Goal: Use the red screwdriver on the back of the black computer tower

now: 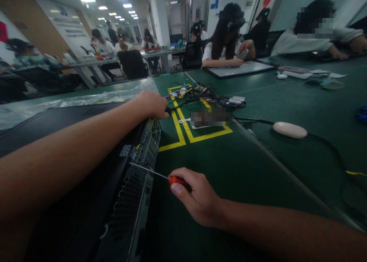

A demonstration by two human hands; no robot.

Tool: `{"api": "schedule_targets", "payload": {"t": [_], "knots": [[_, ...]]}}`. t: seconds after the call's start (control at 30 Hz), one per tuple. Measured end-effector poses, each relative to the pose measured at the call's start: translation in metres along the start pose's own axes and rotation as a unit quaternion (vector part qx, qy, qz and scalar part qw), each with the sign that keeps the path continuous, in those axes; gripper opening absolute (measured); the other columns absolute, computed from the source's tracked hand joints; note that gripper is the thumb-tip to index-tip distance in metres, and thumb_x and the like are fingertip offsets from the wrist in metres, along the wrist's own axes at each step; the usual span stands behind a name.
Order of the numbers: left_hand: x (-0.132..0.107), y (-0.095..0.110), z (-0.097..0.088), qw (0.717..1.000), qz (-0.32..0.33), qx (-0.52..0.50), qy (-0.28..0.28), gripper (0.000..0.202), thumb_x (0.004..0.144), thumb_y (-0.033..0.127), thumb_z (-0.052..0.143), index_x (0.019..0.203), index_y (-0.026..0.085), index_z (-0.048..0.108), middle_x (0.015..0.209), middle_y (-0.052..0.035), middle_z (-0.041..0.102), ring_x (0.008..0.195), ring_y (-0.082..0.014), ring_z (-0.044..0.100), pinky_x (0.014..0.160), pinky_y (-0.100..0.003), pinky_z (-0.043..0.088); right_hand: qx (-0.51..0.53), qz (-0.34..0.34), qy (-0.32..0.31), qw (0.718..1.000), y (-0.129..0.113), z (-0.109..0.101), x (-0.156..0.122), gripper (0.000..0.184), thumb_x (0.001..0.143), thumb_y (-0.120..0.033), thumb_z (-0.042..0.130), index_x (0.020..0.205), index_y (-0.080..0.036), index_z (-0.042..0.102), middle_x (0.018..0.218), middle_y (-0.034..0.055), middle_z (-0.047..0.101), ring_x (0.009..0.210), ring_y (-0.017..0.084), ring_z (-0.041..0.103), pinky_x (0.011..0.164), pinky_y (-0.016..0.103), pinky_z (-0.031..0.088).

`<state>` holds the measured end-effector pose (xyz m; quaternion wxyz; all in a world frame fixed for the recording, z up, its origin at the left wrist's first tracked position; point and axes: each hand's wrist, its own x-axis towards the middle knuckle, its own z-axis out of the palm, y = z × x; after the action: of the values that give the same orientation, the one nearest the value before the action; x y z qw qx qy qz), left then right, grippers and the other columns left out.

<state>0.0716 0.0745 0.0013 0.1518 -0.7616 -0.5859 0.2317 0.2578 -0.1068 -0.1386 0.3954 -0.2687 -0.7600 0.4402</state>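
My right hand is wrapped round the red handle of a screwdriver. Its long thin shaft points left, and the tip meets the rear edge of a black computer case. The case lies on its side, with its perforated metal back panel facing right. My left hand is closed at the far rear corner of the case, above the fan grille. A dark piece shows at its fingertips beside a black cable; what the fingers grip is hidden.
Tangled cables lie beyond the case, among yellow tape marks on the green table. Clear plastic wrap is behind the case. A white oval piece sits on a black cord. Several people work at the tables beyond.
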Motion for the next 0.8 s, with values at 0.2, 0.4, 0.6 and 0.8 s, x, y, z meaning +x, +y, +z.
{"api": "schedule_targets", "payload": {"t": [0.2, 0.4, 0.6, 0.8], "knots": [[0.0026, -0.0014, 0.0024, 1.0, -0.005, -0.009, 0.0, 0.061, 0.091, 0.058, 0.05, 0.135, 0.024, 0.075, 0.137, -0.0175, 0.074, 0.123, -0.0398, 0.068, 0.098, -0.049, 0.054, 0.018, 0.025, -0.003, 1.0, 0.0033, 0.0023, -0.002, 0.021, 0.096, -0.033, 0.069, 0.109, -0.022, 0.056, 0.079, -0.0042, 0.06, 0.064, 0.014, 0.054, 0.061, 0.028, 0.041], [0.0038, -0.0022, 0.0035, 1.0, -0.01, -0.021, 0.0, 0.062, 0.09, 0.059, 0.053, 0.138, 0.026, 0.074, 0.137, -0.0163, 0.074, 0.124, -0.0405, 0.068, 0.1, -0.05, 0.053, 0.01, 0.038, -0.003, 0.999, 0.0047, 0.0034, -0.0017, 0.019, 0.096, -0.032, 0.068, 0.102, -0.023, 0.054, 0.076, -0.005, 0.057, 0.062, 0.013, 0.051, 0.059, 0.028, 0.039], [0.0033, -0.0011, 0.0017, 1.0, -0.01, -0.007, -0.007, 0.063, 0.092, 0.059, 0.051, 0.139, 0.024, 0.073, 0.137, -0.0169, 0.074, 0.124, -0.0399, 0.068, 0.101, -0.05, 0.053, 0.01, 0.037, 0.003, 0.999, 0.006, 0.0037, -0.0018, 0.017, 0.096, -0.031, 0.069, 0.102, -0.022, 0.055, 0.077, -0.0046, 0.058, 0.063, 0.012, 0.053, 0.06, 0.027, 0.039], [0.0034, -0.0002, 0.0004, 1.0, -0.018, -0.003, -0.013, 0.061, 0.093, 0.059, 0.051, 0.139, 0.026, 0.073, 0.136, -0.0152, 0.074, 0.123, -0.0384, 0.068, 0.101, -0.049, 0.052, 0.014, 0.034, 0.001, 0.999, 0.0058, 0.0027, -0.0022, 0.017, 0.096, -0.031, 0.069, 0.102, -0.022, 0.056, 0.077, -0.0044, 0.059, 0.063, 0.013, 0.053, 0.06, 0.027, 0.04]]}}
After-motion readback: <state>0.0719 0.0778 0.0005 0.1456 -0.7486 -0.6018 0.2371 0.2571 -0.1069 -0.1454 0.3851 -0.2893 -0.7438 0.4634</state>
